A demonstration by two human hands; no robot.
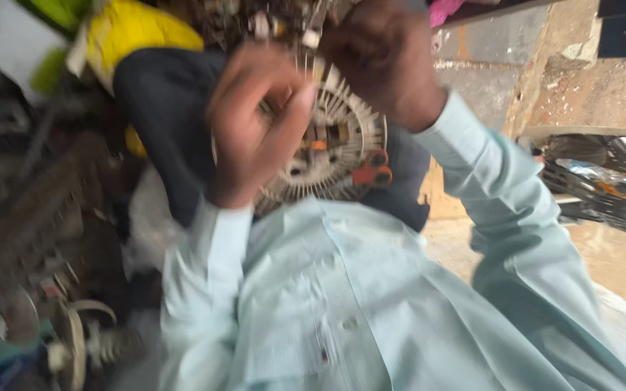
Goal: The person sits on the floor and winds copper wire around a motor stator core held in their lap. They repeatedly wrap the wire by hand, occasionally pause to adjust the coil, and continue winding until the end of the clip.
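Your 2 hands are raised close in front of you over a round finned metal part [338, 141], a pale disc with radial fins around its rim and small orange and dark fittings near its centre; it sits against your dark trousers [161, 108], just above the hem of your light shirt [342, 304]. Your left hand [255, 127] has its fingers curled in toward the palm at the disc's left edge, but motion blur hides whether they are clamped on a fin or merely closed beside it. Your right hand [385, 61] lies over the top of the disc, knuckles up; you cannot tell from here whether it grips anything. Judge the part as rigid, fairly heavy cast metal, with thin fins that could bend or bite into skin. The rim between fins, or the solid hub, looks the safer hold. An orange-handled tool [372, 168] lies touching its lower right edge.
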